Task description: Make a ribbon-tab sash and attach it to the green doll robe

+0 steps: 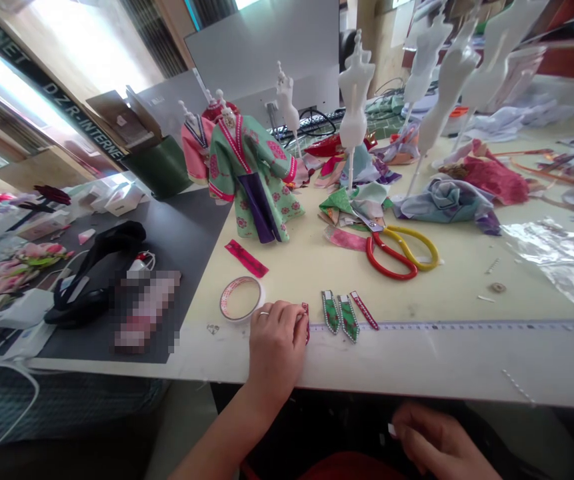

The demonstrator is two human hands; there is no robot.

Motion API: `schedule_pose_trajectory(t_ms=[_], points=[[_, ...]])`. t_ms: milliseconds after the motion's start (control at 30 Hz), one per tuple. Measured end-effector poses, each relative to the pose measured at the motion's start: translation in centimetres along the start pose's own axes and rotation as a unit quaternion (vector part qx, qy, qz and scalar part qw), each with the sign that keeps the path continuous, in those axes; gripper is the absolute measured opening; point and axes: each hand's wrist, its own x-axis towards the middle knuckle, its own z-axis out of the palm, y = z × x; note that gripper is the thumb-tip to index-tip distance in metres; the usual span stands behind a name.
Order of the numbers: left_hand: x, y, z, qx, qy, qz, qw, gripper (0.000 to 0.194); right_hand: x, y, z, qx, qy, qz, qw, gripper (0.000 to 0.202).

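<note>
My left hand (277,343), with a ring on one finger, rests at the table's front edge, fingers closed on a narrow red trim strip (307,324) that is mostly hidden. Just right of it lie two green pointed fabric tabs (339,316) with beaded edges and a thin red beaded strip (365,311). A roll of tape (263,297) stands against the knuckles on the left. Lower right, below the table edge, my right hand (434,437) pinches a small white piece (391,430), too small to name surely.
Behind are a green doll robe (251,173) on a stand, red-and-yellow-handled scissors (391,267) and a pink fabric strip (247,258). White doll mannequins (355,100) rise among fabric scraps (451,200). A measuring tape (447,327) runs along the front; a black headset (101,260) lies left.
</note>
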Motion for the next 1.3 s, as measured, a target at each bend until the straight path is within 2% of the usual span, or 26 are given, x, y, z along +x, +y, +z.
schedule_pose_trajectory(t_ms=[133, 267, 400, 600, 800, 900, 1100, 1300], points=[[-0.3, 0.5, -0.4, -0.028, 0.030, 0.051, 0.998, 0.009, 0.1, 0.1, 0.1, 0.005, 0.001, -0.002, 1.000, 0.028], [-1.0, 1.8, -0.7, -0.073, -0.019, 0.133, 0.988, 0.015, 0.2, 0.2, 0.2, 0.027, 0.008, -0.006, 1.000, 0.028], [-1.4, 2.7, -0.6, -0.074, -0.057, 0.162, 0.982, 0.020, 0.2, 0.3, 0.2, 0.048, 0.008, -0.004, 0.999, 0.026], [-1.7, 2.9, -0.4, -0.074, -0.053, 0.177, 0.980, 0.019, 0.2, 0.5, 0.4, 0.033, 0.018, -0.027, 0.999, 0.020], [-2.0, 2.8, -0.4, -0.097, -0.051, 0.188, 0.976, 0.014, 0.2, 0.6, 0.3, -0.016, 0.047, -0.058, 0.997, 0.028], [-2.1, 2.7, -0.5, -0.119, -0.043, 0.188, 0.974, 0.013, 0.3, 0.6, 0.1, 0.004, 0.049, -0.063, 0.997, 0.020], [-2.3, 2.3, -0.7, -0.120, -0.045, 0.164, 0.978, 0.022, 0.5, 0.9, 0.2, 0.048, 0.071, -0.053, 0.995, 0.031], [-2.1, 2.3, -0.6, -0.113, -0.057, 0.188, 0.974, 0.020, 0.6, 0.1, -0.1, 0.047, 0.079, -0.038, 0.995, 0.030]])
